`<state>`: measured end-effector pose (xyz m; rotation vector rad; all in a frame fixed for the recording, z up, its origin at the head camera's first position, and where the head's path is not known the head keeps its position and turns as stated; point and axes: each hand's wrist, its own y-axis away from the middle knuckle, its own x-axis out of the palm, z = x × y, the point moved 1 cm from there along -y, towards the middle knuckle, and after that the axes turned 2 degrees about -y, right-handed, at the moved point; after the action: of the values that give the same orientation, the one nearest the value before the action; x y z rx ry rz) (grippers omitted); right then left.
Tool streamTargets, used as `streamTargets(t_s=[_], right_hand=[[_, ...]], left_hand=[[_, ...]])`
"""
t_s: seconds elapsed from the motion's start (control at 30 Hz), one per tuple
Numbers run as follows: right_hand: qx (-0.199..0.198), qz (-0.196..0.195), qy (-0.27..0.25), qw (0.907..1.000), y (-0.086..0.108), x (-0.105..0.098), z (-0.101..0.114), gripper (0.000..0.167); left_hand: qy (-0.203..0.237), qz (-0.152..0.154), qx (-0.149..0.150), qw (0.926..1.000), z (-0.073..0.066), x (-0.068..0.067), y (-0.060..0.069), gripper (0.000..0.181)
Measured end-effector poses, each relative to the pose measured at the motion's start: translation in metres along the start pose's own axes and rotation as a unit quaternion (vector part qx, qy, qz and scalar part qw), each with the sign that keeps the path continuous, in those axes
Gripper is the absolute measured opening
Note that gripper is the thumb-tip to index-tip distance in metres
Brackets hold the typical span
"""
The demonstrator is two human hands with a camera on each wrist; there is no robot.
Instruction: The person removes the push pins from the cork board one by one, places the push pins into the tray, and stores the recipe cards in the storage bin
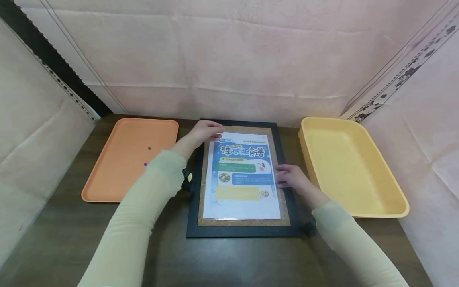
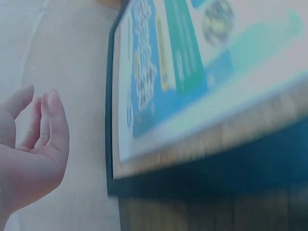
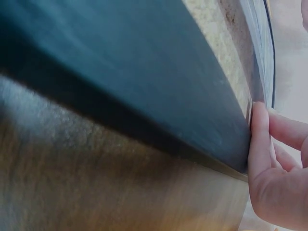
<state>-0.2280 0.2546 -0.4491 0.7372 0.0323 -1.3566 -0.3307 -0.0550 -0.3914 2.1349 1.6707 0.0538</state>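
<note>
A printed poster sheet [image 1: 233, 207] with a glossy edge lies over a brown board [image 1: 251, 223] inside a dark picture frame [image 1: 244, 232]. My left hand [image 1: 205, 132] is over the sheet's upper left corner. In the left wrist view, that hand [image 2: 43, 139] has loosely bent fingers, with a gap between them and the thumb and nothing held. At the sheet's right edge is my right hand [image 1: 292, 177]. The right wrist view shows this hand [image 3: 279, 168] pinching the sheet's edge between thumb and fingers, slightly above the frame.
An orange tray [image 1: 107, 175] on the left holds a small green piece [image 1: 149, 148] and a small purple piece [image 1: 145, 164]. To the right stands a deeper yellow tray [image 1: 353, 167]. Pale cloth walls [image 1: 229, 59] enclose the brown table [image 1: 229, 263].
</note>
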Motion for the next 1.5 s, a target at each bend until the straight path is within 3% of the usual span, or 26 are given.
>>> streamTargets(t_s=[0.2,0.53,0.67,0.8,1.03,1.2,1.37,1.5], right_hand=[[0.001,-0.011,0.004,0.9999,-0.001,-0.003,0.006,0.056],[-0.017,-0.003,-0.005,0.9998,-0.004,0.001,0.012,0.053],[-0.013,-0.004,-0.008,0.9999,-0.004,0.003,0.012,0.052],[-0.008,-0.004,-0.013,0.9999,-0.005,0.005,0.012,0.051],[-0.007,-0.007,-0.018,0.9998,-0.006,0.007,0.009,0.05],[-0.001,-0.014,-0.022,0.9997,-0.004,0.005,0.005,0.049],[-0.001,-0.019,-0.026,0.9995,-0.003,0.003,0.001,0.049],[-0.004,-0.019,-0.029,0.9994,-0.002,0.001,-0.001,0.049]], left_hand=[[0.018,0.013,0.0,0.9998,-0.014,0.024,-0.014,0.036],[0.023,0.028,0.004,0.9993,-0.023,0.054,-0.042,0.033],[0.035,0.042,-0.003,0.9985,-0.024,0.069,-0.054,0.034],[0.03,0.036,-0.009,0.9989,-0.02,0.082,-0.064,0.033],[-0.025,0.007,-0.002,0.9997,-0.007,0.099,-0.083,0.029],[-0.068,0.025,0.022,0.9971,-0.003,0.118,-0.092,0.029],[-0.144,0.031,0.04,0.9882,-0.006,0.134,-0.091,0.031],[-0.215,0.024,0.061,0.9744,-0.013,0.142,-0.088,0.025]])
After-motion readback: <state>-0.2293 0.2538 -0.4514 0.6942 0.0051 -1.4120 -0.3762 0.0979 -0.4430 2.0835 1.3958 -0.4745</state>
